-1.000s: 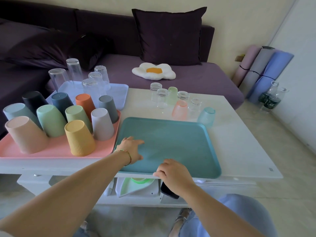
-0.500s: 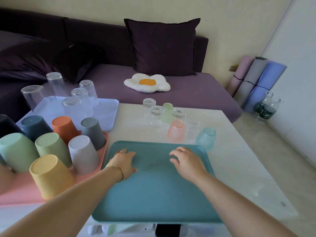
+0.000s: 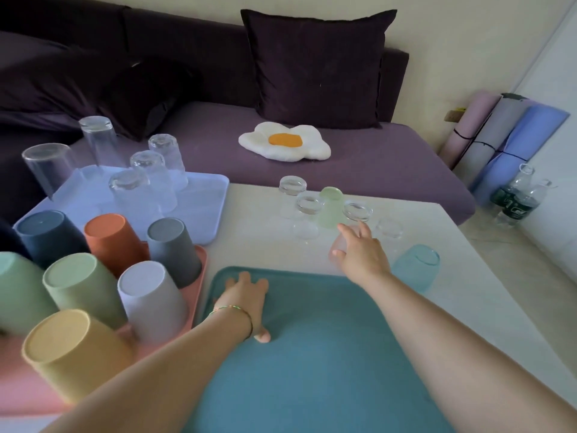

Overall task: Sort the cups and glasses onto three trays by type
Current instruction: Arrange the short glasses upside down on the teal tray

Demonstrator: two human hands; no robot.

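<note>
Nearest, the left grip (image 3: 246, 304) lies flat and open on the bare teal tray (image 3: 312, 379), fingers straight, holding nothing; it looks to be steadying the tray. Just to its left, a pink tray (image 3: 199, 276) carries the upturned coloured cups (image 3: 150, 295).

Ahead and to the right of it, past the tray's far edge, the right grip (image 3: 362, 254) reaches out over the counter (image 3: 468, 307) with fingers spread and thumb apart. It is open, poised above a pale pink glass (image 3: 341, 243) that shows only as a frosted patch between thumb and forefinger. Whether skin touches glass I cannot tell.

Just right of that grip stands a blue glass (image 3: 416, 265), and just beyond its fingertips a green glass (image 3: 331, 207) among the clear small glasses (image 3: 304, 204), all mouth down and close together. Far to the left, a lavender tray (image 3: 203, 207) holds the tall clear glasses (image 3: 146, 182).

I judge these small tumblers to be light, stiff and smooth-walled, so slippery and breakable if dropped (frosting may give a little more bite than the clear ones). The best hold is from above: thumb on one side of the rounded body, fingers opposite, low on the widest part, with a gentle squeeze. The neighbours stand near enough to be knocked, so a straight lift seems wise before carrying it back to the teal tray.
</note>
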